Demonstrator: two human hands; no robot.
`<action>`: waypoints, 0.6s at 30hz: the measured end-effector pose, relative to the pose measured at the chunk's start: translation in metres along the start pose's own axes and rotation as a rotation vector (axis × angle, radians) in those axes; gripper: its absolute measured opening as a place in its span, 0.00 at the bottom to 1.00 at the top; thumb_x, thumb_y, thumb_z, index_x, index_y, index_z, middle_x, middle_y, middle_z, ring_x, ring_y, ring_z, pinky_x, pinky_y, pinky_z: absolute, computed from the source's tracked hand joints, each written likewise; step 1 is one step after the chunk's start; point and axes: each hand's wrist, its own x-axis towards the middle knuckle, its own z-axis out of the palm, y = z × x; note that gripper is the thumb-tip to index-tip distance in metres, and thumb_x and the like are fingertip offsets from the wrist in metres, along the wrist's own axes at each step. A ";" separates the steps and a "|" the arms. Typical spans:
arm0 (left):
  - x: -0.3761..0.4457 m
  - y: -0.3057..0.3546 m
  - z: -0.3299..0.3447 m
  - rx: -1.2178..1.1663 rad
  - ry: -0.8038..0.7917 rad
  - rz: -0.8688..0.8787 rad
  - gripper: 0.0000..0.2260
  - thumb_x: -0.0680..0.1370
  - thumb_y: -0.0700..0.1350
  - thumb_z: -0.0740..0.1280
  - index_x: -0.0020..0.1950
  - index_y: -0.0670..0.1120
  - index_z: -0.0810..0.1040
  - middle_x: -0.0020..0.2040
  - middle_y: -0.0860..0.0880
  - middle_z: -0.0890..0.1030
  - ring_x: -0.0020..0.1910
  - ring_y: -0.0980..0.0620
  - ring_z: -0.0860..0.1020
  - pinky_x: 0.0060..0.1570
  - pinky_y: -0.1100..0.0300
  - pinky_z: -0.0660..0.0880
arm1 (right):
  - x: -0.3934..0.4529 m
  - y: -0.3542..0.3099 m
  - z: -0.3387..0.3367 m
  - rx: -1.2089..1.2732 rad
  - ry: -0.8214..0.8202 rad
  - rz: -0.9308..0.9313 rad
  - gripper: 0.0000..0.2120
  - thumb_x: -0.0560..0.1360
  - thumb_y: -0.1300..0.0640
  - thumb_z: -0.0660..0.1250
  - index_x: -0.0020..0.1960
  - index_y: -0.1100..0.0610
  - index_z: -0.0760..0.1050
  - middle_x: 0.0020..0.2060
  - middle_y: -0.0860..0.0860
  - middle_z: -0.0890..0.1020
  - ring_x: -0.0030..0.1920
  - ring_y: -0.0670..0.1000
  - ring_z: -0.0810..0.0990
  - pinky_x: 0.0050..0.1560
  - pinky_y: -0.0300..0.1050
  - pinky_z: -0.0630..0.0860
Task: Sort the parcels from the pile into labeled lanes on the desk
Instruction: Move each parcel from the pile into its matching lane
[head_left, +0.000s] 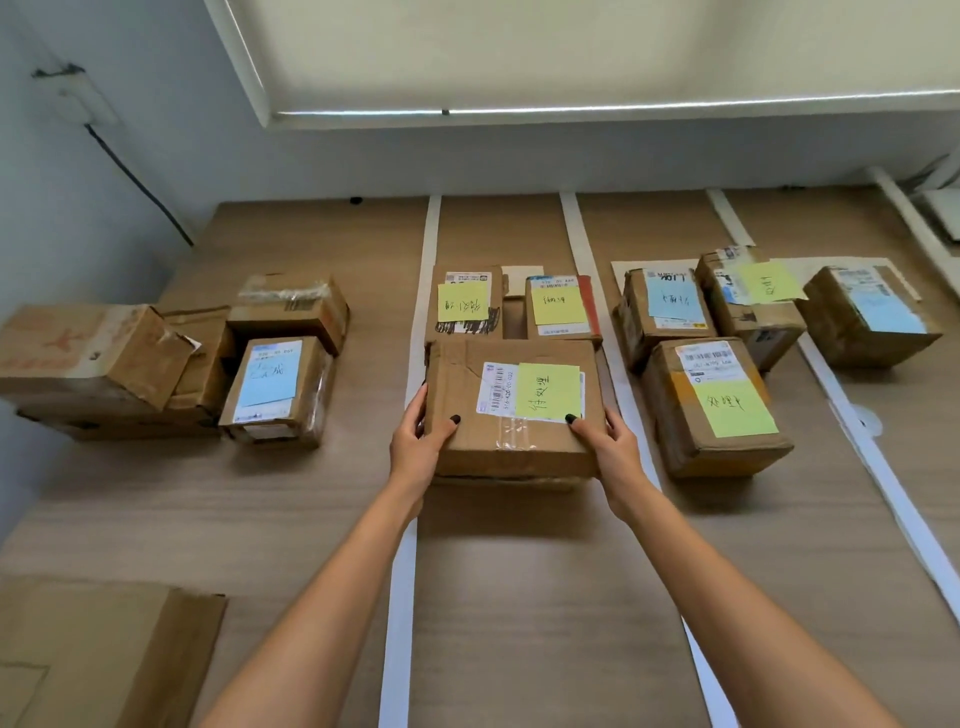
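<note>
A flat cardboard parcel (467, 400) with a yellow note and a barcode label lies in the middle lane of the desk. My left hand (418, 441) grips its near left corner and my right hand (608, 447) grips its near right corner. Behind it in the same lane stand two parcels with yellow notes (464, 301) (558, 306). The pile of parcels (156, 358) sits at the left, one with a blue note (272, 382). The right lane holds a yellow-note parcel (711, 405) and a blue-note parcel (665, 306).
White tape strips (400, 597) (582, 244) (883, 467) divide the wooden desk into lanes. Further right are two more parcels (753, 296) (867, 317). A flat cardboard piece (104, 654) lies at the near left corner. The wall and a window blind are behind.
</note>
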 end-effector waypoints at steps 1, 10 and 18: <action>0.003 -0.001 0.001 0.001 -0.002 -0.002 0.27 0.77 0.40 0.66 0.73 0.53 0.63 0.65 0.54 0.71 0.62 0.53 0.71 0.55 0.60 0.74 | 0.004 0.001 0.000 -0.006 -0.002 -0.005 0.28 0.73 0.55 0.69 0.70 0.48 0.63 0.50 0.44 0.77 0.52 0.48 0.78 0.45 0.39 0.78; 0.005 -0.005 0.004 0.041 0.004 -0.010 0.26 0.78 0.40 0.63 0.74 0.54 0.61 0.64 0.55 0.69 0.61 0.55 0.70 0.53 0.62 0.72 | 0.005 0.004 0.000 -0.071 0.009 -0.052 0.31 0.73 0.53 0.69 0.73 0.48 0.61 0.56 0.47 0.77 0.51 0.46 0.79 0.40 0.34 0.79; -0.014 0.033 -0.001 0.051 0.059 -0.055 0.29 0.77 0.39 0.66 0.75 0.52 0.60 0.71 0.46 0.68 0.67 0.47 0.69 0.65 0.50 0.70 | -0.028 -0.029 -0.005 -0.438 0.170 -0.232 0.42 0.70 0.48 0.73 0.76 0.52 0.54 0.73 0.53 0.64 0.72 0.56 0.64 0.69 0.55 0.64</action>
